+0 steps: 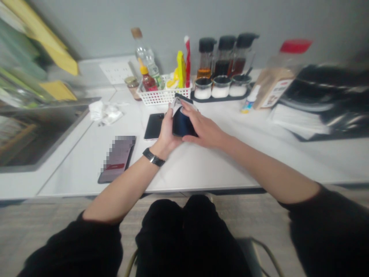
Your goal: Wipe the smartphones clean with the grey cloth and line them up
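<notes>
My left hand (168, 132) grips a dark phone (181, 125) by its side and underside, just above the counter's middle. Over the phone's upper part lies a thin white wipe (176, 103). My right hand (203, 129) presses the wipe against the phone, with the fingers over the top and the thumb at the lower edge. Motion blurs where the wipe ends. Behind my left hand another black phone (153, 126) lies flat. Nearer the front left lies a larger phone (119, 159) with a lit, partly pixelated screen.
Crumpled white tissue (105, 112) lies near the sink (43, 154) at left. A white basket (161, 97) of bottles and packets stands behind the phones. Beside it are seasoning jars (221, 91) and dark-topped bottles (224, 65). A small spray bottle (250, 100) and a red-lidded container (275, 86) stand farther right.
</notes>
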`<state>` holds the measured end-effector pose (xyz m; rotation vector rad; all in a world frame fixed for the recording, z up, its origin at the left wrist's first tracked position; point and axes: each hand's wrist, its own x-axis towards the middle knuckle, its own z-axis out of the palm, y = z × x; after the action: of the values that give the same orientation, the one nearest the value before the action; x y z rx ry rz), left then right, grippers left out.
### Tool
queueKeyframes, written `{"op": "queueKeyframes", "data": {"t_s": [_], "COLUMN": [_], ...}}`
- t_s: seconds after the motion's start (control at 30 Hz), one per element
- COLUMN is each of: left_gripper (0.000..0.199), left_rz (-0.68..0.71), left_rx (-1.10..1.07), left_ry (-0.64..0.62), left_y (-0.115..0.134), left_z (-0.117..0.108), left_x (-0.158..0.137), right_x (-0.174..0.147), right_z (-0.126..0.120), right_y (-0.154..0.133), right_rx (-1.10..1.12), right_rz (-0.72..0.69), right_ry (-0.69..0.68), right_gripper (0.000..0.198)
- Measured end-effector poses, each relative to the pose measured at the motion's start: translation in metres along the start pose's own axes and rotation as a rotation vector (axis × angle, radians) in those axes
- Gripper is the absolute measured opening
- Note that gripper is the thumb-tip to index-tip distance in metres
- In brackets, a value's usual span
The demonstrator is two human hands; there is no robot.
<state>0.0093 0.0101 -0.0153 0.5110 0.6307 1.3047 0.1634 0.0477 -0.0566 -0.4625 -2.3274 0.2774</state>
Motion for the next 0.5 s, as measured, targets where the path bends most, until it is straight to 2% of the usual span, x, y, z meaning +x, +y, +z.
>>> {"op": "queueKeyframes", "data": {"t_s": [0.07, 0.2, 0.3, 0.4, 0.5], "left_gripper": [0.058, 0.064, 0.073, 0.068, 0.062], "left_rz": [-0.013, 0.070, 0.106, 0.108, 0.038], "left_rx": [0.020, 0.010, -0.005, -0.008, -0.002], "left_ry": [0.000, 0.041, 0.087, 0.083, 0.076], "left_y": [0.000, 0.014, 0.025, 0.025, 0.013], "left_z": [0.000, -0.005, -0.007, -0.005, -0.002], "left_x": [0.000, 0.005, 0.006, 0.003, -0.002], "right_x": [-0.001, 0.001, 0.004, 0.006, 0.006], "right_z": [0.000, -0.001, -0.002, -0.002, 0.002], "right_y": [0.003, -0.007, -0.018, -0.024, -0.024], "right_rx": [0.011, 0.058, 0.081, 0.068, 0.007], "right_rz": [0.016, -0.096, -0.150, -0.129, -0.099], "right_ry": [-0.024, -0.068, -0.045, -0.029, -0.080], "right_gripper": [0.104, 0.095, 0.087, 0.093, 0.103]}}
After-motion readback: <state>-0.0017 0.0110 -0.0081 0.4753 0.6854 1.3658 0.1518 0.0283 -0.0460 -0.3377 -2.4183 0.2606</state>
